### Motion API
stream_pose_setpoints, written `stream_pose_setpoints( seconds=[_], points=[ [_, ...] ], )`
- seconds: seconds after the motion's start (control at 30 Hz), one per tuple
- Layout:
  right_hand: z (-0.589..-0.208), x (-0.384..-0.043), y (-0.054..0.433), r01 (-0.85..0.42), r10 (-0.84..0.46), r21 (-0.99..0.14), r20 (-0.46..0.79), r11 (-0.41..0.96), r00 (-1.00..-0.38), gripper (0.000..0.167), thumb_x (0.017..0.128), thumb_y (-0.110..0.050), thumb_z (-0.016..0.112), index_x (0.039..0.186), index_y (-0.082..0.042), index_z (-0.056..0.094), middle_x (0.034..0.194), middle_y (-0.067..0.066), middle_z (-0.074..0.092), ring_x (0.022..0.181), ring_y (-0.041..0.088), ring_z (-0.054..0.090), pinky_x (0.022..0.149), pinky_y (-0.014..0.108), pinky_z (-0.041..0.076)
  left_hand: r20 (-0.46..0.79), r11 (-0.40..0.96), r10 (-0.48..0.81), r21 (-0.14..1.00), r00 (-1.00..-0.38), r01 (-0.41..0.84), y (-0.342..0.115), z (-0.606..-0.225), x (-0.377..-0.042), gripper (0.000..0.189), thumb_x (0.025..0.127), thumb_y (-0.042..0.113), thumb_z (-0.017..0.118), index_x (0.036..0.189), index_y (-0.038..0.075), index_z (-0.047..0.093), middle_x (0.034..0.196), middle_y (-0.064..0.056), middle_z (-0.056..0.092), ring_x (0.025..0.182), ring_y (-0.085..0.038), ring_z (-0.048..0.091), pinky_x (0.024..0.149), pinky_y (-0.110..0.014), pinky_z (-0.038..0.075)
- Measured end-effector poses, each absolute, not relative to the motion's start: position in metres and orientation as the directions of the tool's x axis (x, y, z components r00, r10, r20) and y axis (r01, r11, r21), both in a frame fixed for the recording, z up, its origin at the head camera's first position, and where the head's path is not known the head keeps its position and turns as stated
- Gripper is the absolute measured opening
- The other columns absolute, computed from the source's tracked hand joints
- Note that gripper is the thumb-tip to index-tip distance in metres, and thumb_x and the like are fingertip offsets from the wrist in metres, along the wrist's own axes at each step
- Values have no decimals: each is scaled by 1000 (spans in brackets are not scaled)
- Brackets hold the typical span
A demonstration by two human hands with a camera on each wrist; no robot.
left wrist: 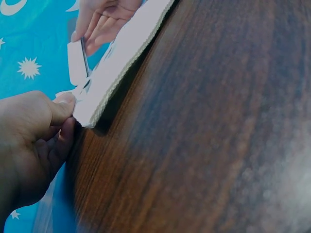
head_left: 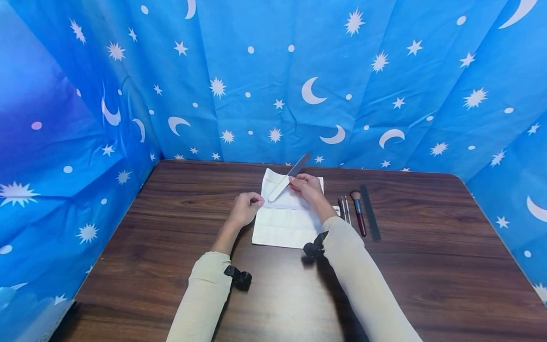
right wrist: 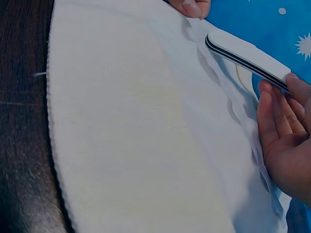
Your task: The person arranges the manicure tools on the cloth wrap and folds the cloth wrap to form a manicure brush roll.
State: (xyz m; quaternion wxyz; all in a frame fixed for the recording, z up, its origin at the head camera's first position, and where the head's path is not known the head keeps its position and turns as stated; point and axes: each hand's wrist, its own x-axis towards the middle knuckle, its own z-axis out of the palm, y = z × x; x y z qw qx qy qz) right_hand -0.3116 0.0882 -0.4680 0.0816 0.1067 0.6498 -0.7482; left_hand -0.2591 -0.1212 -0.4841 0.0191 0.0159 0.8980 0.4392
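A white cloth [head_left: 279,230] lies on the dark wooden table, with a seam or pocket edge running across it. My right hand [head_left: 308,190] pinches a nail file [head_left: 279,190] between thumb and fingers over the cloth's upper part. One half of the file is white, the other grey; dark and light layers show along its edge in the right wrist view. The file's white end points at the pocket edge [right wrist: 228,97]. At the cloth's left edge my left hand [head_left: 245,209] pinches the fabric between thumb and finger, as the left wrist view also shows.
To the right of the cloth lie several thin tools [head_left: 347,210], a brush with a dark red handle [head_left: 360,216] and a dark grey nail file [head_left: 370,213]. A blue curtain [head_left: 265,109] with white moons and stars hangs behind the table and at its sides.
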Motion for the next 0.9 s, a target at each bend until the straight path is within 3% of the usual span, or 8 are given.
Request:
stream_pose_setpoints(
  seconds=[0.53, 0.9],
  points=[
    [-469, -316, 84, 300, -62, -952, -304, 64, -951, 18, 99, -14, 66, 109, 0, 62, 71, -10, 67, 65, -1, 66, 63, 13, 52, -11, 636, 22, 772, -1000, 5, -119, -484, -259, 15, 101, 18, 62, 101, 10, 74, 95, -6, 72, 84, -20, 58, 77, -31, 43],
    [-470, -321, 81, 292, -87, -940, -310, 177, -947, 22, 99, -17, 65, 112, 1, 63, 83, -5, 63, 61, 1, 57, 58, 15, 45, -12, 634, 16, 773, -1000, 1, -120, -482, -257, 14, 100, 19, 64, 100, 12, 75, 95, -5, 72, 83, -20, 57, 76, -31, 40]
  ],
)
